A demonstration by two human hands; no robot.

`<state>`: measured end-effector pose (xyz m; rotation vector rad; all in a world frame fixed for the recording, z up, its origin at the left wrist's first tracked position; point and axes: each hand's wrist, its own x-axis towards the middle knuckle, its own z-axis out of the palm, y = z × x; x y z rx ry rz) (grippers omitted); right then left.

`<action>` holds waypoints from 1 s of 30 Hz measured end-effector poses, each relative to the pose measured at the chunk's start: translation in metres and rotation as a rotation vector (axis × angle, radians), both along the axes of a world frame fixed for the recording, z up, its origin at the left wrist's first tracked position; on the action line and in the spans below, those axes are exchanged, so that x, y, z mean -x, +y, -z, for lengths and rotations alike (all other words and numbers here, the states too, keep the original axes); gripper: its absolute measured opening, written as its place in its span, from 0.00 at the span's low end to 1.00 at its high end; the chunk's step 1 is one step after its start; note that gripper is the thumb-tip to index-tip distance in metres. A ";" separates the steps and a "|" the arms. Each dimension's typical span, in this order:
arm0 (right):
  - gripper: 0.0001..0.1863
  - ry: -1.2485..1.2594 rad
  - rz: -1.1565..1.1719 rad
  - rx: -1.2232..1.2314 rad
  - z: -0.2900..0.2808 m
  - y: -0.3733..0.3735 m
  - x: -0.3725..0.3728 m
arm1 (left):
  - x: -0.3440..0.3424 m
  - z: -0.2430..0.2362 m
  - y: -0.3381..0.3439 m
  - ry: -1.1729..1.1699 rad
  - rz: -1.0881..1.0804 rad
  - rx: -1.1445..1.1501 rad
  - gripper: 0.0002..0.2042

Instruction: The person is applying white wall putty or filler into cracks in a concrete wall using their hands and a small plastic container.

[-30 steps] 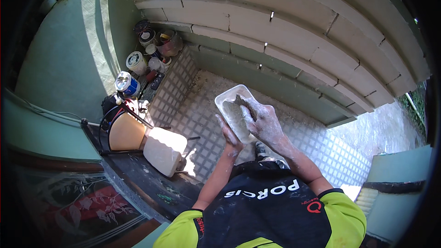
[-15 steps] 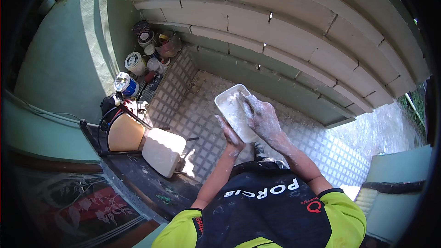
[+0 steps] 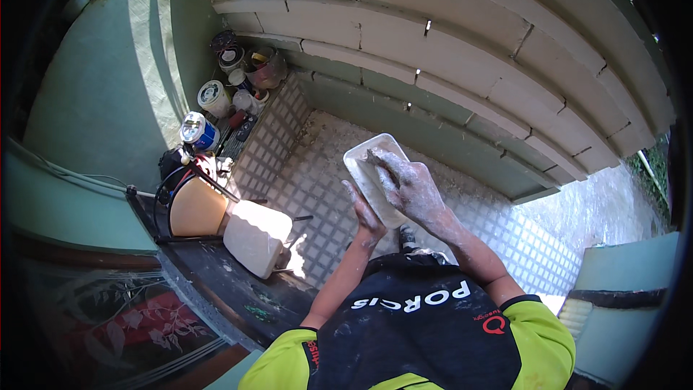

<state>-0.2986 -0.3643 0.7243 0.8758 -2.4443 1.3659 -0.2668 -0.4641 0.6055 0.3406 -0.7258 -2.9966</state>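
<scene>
Grip of the left hand is clasped along the left side of a white rectangular tray, held near the centre of the frame; the white-smeared right hand curls over the tray's inside, its grasp impossible to tell. Left of centre stands a chair, with a blue-and-white bucket beyond, upper left.
</scene>
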 end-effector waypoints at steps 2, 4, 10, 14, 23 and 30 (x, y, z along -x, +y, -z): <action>0.17 -0.189 0.075 0.033 -0.005 0.002 -0.002 | 0.001 0.010 -0.003 0.012 0.010 -0.049 0.39; 0.17 -0.169 0.091 0.113 -0.004 0.002 -0.001 | 0.002 0.004 -0.001 -0.029 0.011 -0.012 0.39; 0.11 -0.040 0.144 -0.056 -0.001 0.008 0.007 | 0.000 -0.007 -0.002 0.029 0.073 -0.072 0.41; 0.08 -0.072 0.180 -0.084 0.002 0.018 0.019 | 0.001 -0.008 0.000 0.008 0.067 -0.124 0.41; 0.13 -0.068 0.019 -0.072 0.010 0.012 0.013 | -0.002 -0.013 0.004 0.053 0.094 -0.129 0.41; 0.10 -0.095 0.027 -0.119 0.002 0.014 0.014 | -0.001 -0.017 0.007 0.022 0.040 -0.064 0.40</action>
